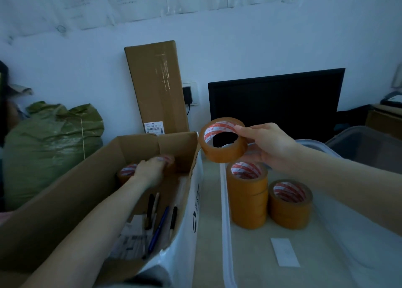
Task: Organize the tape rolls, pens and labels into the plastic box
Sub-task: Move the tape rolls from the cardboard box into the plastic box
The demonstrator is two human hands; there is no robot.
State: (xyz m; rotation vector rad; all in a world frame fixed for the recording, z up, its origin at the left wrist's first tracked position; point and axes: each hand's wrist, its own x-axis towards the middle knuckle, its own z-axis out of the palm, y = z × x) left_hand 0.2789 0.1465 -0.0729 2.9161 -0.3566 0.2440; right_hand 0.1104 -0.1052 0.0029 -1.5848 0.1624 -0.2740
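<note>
My right hand (266,145) pinches a brown tape roll (224,151) in the air above the far left corner of the clear plastic box (226,233). Inside that box stand a tall stack of tape rolls (247,197) and a shorter stack (290,205) beside it. My left hand (150,170) reaches deep into the open cardboard box (54,200) and lies over a tape roll (168,160), fingers curled on it; another roll (126,172) sits just left of the hand. Several pens (159,222) and printed labels (132,239) lie on the cardboard box floor.
A tall flat carton (156,85) leans on the wall behind the cardboard box. A dark monitor (276,104) stands behind the plastic box. A green sack (52,144) sits at the left. A second clear bin (367,148) is at the far right.
</note>
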